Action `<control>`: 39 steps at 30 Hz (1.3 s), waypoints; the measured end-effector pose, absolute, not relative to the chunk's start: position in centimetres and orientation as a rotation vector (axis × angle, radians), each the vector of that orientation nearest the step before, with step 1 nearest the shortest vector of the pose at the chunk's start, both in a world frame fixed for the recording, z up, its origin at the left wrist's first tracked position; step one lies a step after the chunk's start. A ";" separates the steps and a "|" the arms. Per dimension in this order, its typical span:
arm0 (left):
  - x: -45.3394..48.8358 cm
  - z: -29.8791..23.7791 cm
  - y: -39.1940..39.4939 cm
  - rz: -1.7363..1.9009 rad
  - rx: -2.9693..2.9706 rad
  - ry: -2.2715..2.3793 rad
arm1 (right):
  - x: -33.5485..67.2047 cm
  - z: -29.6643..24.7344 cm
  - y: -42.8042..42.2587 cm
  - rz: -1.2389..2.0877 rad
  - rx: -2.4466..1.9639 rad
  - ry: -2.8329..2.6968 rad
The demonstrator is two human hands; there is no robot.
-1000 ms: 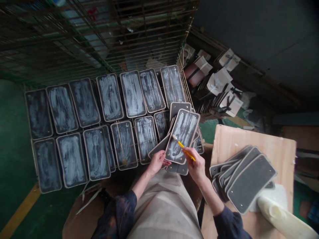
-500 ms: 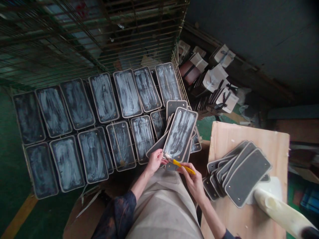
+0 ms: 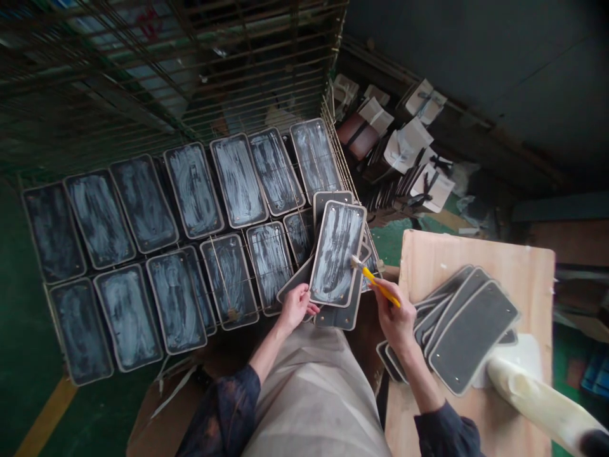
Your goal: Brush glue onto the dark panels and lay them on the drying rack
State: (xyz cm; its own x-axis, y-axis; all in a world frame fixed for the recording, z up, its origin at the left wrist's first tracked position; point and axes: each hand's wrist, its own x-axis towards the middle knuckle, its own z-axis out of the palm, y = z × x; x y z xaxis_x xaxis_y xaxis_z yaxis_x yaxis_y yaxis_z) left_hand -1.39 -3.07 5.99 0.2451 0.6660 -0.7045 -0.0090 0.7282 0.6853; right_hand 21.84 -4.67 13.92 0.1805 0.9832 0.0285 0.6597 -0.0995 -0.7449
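My left hand (image 3: 295, 307) grips the lower corner of a fanned stack of dark rounded panels; the top panel (image 3: 337, 252) is smeared with whitish glue. My right hand (image 3: 396, 317) is closed on a yellow-handled brush (image 3: 375, 283), whose bristles touch the top panel's right edge. Ahead, a wire rack (image 3: 340, 162) carries two rows of several glue-coated panels (image 3: 190, 190). At my right, a fanned pile of plain grey panels (image 3: 469, 333) lies on a wooden board (image 3: 476, 254).
A whitish glue-crusted bottle (image 3: 537, 400) lies on the board's near right corner. Wire shelves (image 3: 166, 57) rise behind the rack. Bundles of pale and dark parts (image 3: 404, 146) are heaped on the floor beyond the board. The floor (image 3: 28, 406) is green with a yellow line.
The brush moved from the panel's lower edge up to its right edge. The held panel tilted more upright, and my view shifted slightly left.
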 end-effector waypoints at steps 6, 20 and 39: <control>-0.7 6.3 -3.4 0.558 0.542 1.260 | 21.1 13.4 -2.3 0.630 -1.822 -1.565; -0.3 6.1 -3.8 0.574 0.504 1.296 | 19.1 16.7 -4.4 1.010 -1.864 -1.442; -0.6 6.2 -3.5 0.553 0.519 1.275 | 20.2 15.2 -5.5 1.350 -1.584 -1.854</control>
State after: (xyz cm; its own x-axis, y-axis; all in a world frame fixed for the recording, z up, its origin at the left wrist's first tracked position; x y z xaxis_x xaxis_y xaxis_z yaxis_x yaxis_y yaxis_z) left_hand -0.59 -3.50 6.22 0.1985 0.6460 -0.7371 -0.0972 0.7613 0.6410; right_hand 20.22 -5.46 15.23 -0.3121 0.9005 -0.3027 0.5643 -0.0806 -0.8216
